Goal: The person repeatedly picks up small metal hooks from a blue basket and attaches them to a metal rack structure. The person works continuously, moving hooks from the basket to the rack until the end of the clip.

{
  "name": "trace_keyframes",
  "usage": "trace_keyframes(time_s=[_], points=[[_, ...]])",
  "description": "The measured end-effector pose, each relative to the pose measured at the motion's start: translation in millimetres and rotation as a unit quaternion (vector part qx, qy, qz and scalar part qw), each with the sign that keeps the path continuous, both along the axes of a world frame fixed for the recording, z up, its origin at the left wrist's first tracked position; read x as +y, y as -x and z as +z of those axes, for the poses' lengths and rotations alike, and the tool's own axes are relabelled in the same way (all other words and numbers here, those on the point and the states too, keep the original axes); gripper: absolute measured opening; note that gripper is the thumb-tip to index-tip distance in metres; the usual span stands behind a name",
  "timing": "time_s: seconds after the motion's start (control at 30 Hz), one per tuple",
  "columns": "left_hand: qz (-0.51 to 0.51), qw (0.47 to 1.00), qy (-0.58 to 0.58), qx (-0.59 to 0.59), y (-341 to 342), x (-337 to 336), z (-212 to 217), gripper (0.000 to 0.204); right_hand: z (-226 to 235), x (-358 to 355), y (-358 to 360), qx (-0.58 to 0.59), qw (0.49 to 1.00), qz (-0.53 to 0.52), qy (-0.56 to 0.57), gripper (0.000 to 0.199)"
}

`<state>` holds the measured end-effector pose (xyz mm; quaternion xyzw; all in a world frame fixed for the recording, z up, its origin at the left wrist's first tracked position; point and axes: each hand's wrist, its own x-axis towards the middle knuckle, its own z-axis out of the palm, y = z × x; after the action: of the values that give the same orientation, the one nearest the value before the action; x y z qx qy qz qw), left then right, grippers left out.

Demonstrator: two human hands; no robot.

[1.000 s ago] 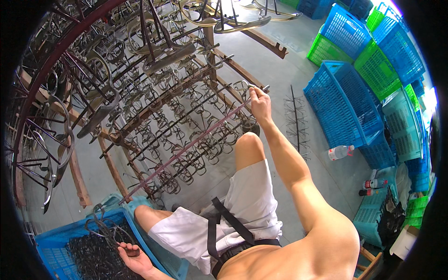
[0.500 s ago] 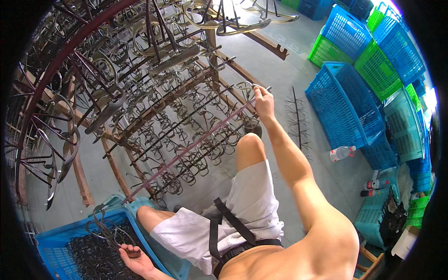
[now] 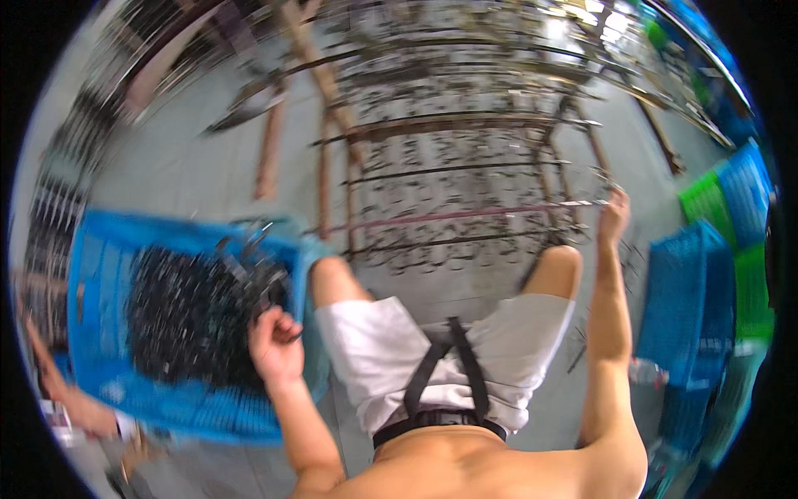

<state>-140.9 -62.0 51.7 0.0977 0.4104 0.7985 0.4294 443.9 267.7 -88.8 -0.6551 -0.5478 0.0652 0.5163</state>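
Observation:
My right hand (image 3: 615, 218), out at the right, is closed around the end of a long thin reddish rod (image 3: 449, 216). The rod runs leftward across in front of my knees, its far end near the corner of a blue crate (image 3: 191, 416). Over that crate, my left hand (image 3: 278, 345) has its fingers curled around a few curved metal pieces (image 3: 249, 258), which point up and away from me. Motion blur hides their exact shape. Below and beside it, the crate holds a heap of small dark metal pieces (image 3: 179, 316).
Ahead stands a wooden rack (image 3: 449, 127) carrying rows of rods hung with curved metal frames. To the right are a blue crate (image 3: 686, 308), a green crate (image 3: 706, 204) and a clear bottle (image 3: 648, 373). Another person's arm (image 3: 83, 407) shows blurred at the lower left.
My view has swung left, bringing the crate of dark pieces fully into sight. Both hands keep their hold, and the rod now lies nearly level across the view.

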Motion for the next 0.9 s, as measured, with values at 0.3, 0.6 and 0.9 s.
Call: trace_keyframes(time_s=[0.3, 0.6, 0.9], points=[[0.018, 1.0, 0.007, 0.001, 14.2, -22.7, -14.1, 0.014, 17.9, -11.1, 38.1, -0.127, 0.989, -0.072, -0.001, 0.029], [0.039, 0.998, 0.017, 0.035, 7.0, -31.7, -18.4, 0.02, 81.2, -28.5, 53.0, 0.349, 0.924, 0.017, 0.156, 0.023], [0.038, 0.996, 0.055, 0.058, -0.9, -15.7, 7.1, 0.013, 40.1, -31.4, 38.8, -0.457, 0.856, -0.21, 0.116, 0.022]])
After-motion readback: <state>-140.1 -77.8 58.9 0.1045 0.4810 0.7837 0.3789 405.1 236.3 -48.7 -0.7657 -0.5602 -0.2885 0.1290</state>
